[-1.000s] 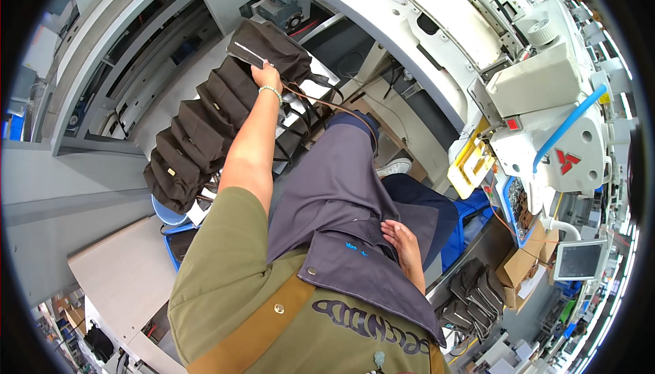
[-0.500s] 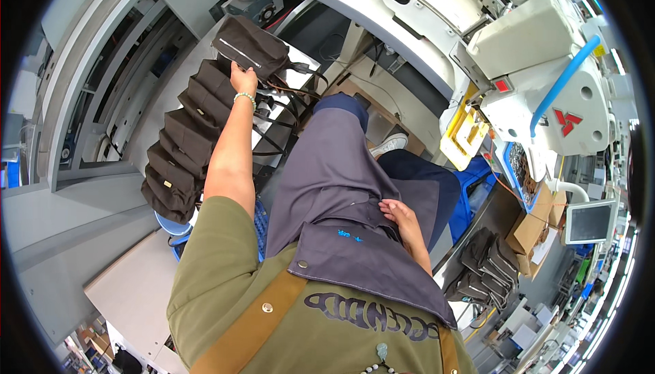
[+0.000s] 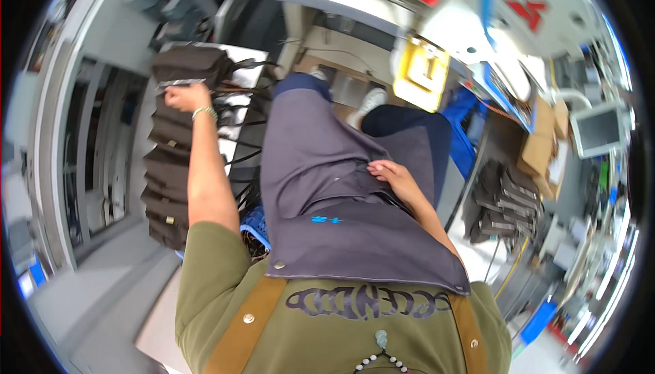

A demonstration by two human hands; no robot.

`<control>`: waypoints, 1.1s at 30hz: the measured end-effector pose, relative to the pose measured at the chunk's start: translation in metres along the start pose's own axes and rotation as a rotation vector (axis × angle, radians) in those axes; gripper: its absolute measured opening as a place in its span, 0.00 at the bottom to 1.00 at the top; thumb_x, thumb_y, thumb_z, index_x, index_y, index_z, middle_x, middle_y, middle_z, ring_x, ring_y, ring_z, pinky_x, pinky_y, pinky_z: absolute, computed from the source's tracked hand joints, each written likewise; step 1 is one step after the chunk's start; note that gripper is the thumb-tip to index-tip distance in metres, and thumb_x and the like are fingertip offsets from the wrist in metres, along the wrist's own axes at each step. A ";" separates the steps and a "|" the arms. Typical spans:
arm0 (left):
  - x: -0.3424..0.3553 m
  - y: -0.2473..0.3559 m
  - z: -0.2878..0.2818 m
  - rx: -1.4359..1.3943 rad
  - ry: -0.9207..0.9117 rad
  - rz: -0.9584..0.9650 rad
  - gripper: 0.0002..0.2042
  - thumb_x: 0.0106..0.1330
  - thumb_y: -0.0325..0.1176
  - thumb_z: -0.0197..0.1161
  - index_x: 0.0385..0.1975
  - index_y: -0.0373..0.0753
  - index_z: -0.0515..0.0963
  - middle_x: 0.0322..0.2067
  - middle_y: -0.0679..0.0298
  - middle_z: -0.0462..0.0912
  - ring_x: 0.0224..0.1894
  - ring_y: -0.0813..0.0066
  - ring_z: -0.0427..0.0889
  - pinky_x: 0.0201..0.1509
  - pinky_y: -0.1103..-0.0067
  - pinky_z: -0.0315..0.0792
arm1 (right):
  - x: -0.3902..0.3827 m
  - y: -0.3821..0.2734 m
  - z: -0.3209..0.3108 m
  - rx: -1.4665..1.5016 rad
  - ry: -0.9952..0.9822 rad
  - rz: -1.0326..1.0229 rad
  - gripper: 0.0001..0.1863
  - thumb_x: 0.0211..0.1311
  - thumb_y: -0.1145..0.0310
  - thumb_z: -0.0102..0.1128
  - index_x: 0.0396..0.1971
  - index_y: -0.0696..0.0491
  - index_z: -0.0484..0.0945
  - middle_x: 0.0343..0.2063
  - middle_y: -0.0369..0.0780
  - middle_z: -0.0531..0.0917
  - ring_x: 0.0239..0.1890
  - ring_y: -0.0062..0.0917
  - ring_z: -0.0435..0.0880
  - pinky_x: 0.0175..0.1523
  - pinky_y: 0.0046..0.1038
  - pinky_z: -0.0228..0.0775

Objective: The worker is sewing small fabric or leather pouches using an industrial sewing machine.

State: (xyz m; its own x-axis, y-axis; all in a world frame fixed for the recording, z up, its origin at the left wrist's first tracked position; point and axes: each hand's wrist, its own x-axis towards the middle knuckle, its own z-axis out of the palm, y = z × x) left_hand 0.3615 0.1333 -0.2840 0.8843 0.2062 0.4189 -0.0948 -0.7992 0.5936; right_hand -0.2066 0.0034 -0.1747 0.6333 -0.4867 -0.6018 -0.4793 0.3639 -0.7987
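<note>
Left hand point(image 3: 187, 97) curls at the dark bag's point(image 3: 187, 62) pale-trimmed edge (blurred; grip uncertain), right lies loose on apron point(image 3: 300, 145): apparently bag handling, next needing a sure hold.

Dark lettering point(image 3: 368, 303) runs across the olive shirt point(image 3: 211, 258) — a small blue mark point(image 3: 326, 220) sits on the grey apron point(image 3: 293, 142), a red emblem point(image 3: 527, 13) on the white machine point(image 3: 563, 19).

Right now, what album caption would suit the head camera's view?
Left hand at a dark brown fabric bag heading a row of similar bags; right hand against a grey cloth apron.
</note>
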 end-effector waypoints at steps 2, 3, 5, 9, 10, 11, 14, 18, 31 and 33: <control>-0.030 0.026 -0.003 0.054 -0.014 0.151 0.33 0.52 0.39 0.69 0.55 0.26 0.66 0.56 0.39 0.62 0.57 0.39 0.67 0.57 0.52 0.69 | -0.001 0.023 -0.010 0.032 0.010 -0.025 0.17 0.74 0.62 0.53 0.52 0.58 0.79 0.47 0.38 0.85 0.49 0.19 0.80 0.55 0.23 0.71; -0.026 0.020 -0.006 0.004 -0.030 0.098 0.35 0.52 0.48 0.70 0.53 0.26 0.68 0.55 0.41 0.63 0.57 0.42 0.67 0.57 0.51 0.68 | 0.003 0.023 -0.007 0.020 -0.005 -0.061 0.17 0.74 0.61 0.54 0.51 0.57 0.80 0.46 0.37 0.85 0.47 0.19 0.81 0.53 0.23 0.72; -0.034 0.000 -0.009 0.232 -0.122 0.344 0.49 0.54 0.65 0.67 0.62 0.25 0.63 0.62 0.33 0.61 0.65 0.36 0.60 0.63 0.47 0.62 | 0.007 0.030 -0.009 0.017 0.004 -0.154 0.16 0.73 0.60 0.56 0.49 0.56 0.81 0.41 0.37 0.86 0.42 0.20 0.82 0.49 0.24 0.74; -0.064 -0.023 0.012 0.302 -0.232 0.360 0.44 0.56 0.56 0.70 0.70 0.45 0.59 0.66 0.41 0.61 0.66 0.36 0.62 0.56 0.45 0.69 | -0.019 0.031 -0.050 0.010 0.116 -0.161 0.16 0.71 0.61 0.54 0.46 0.56 0.82 0.37 0.36 0.86 0.40 0.19 0.82 0.46 0.23 0.75; -0.052 -0.038 0.022 0.313 -0.255 0.325 0.43 0.55 0.56 0.71 0.69 0.46 0.61 0.67 0.46 0.61 0.67 0.40 0.63 0.57 0.45 0.68 | -0.030 0.022 -0.060 0.066 0.143 -0.167 0.15 0.72 0.61 0.53 0.45 0.56 0.82 0.37 0.36 0.86 0.40 0.19 0.82 0.46 0.23 0.75; -0.055 -0.042 0.028 0.343 -0.278 0.312 0.41 0.57 0.54 0.70 0.69 0.46 0.62 0.67 0.50 0.62 0.67 0.43 0.63 0.59 0.45 0.66 | -0.042 0.023 -0.076 0.104 0.203 -0.224 0.15 0.72 0.62 0.52 0.45 0.56 0.82 0.38 0.36 0.86 0.41 0.19 0.82 0.47 0.24 0.76; -0.054 -0.054 0.022 0.348 -0.324 0.378 0.40 0.60 0.51 0.69 0.69 0.41 0.62 0.67 0.51 0.62 0.68 0.43 0.61 0.62 0.47 0.64 | -0.087 0.021 -0.140 0.177 0.394 -0.369 0.12 0.68 0.71 0.52 0.46 0.55 0.81 0.42 0.36 0.85 0.43 0.20 0.83 0.48 0.25 0.76; -0.052 -0.051 0.003 0.254 -0.299 0.442 0.40 0.59 0.54 0.70 0.67 0.37 0.65 0.64 0.45 0.65 0.67 0.43 0.61 0.64 0.49 0.62 | -0.167 0.006 -0.233 0.237 1.028 -0.499 0.13 0.68 0.68 0.54 0.46 0.58 0.82 0.41 0.40 0.86 0.43 0.22 0.85 0.48 0.25 0.77; -0.109 0.056 -0.116 -0.562 -0.580 0.502 0.17 0.70 0.30 0.61 0.56 0.31 0.76 0.61 0.54 0.67 0.51 0.65 0.81 0.57 0.73 0.76 | -0.177 0.062 -0.372 -0.370 1.866 0.314 0.22 0.55 0.53 0.68 0.40 0.56 0.80 0.38 0.48 0.86 0.45 0.42 0.84 0.51 0.41 0.74; -0.130 0.081 -0.131 -0.733 -0.743 0.497 0.15 0.73 0.28 0.57 0.55 0.29 0.75 0.60 0.57 0.72 0.53 0.68 0.80 0.58 0.77 0.76 | -0.184 0.061 -0.369 -0.366 1.869 0.272 0.19 0.55 0.54 0.68 0.36 0.54 0.80 0.36 0.47 0.86 0.43 0.41 0.85 0.49 0.40 0.74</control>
State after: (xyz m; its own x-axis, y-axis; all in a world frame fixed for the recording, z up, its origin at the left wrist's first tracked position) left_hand 0.1792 0.1157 -0.2000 0.7027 -0.6166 0.3549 -0.5350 -0.1292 0.8349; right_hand -0.5767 -0.1781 -0.1121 -0.7087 -0.6502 0.2739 -0.6804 0.5274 -0.5088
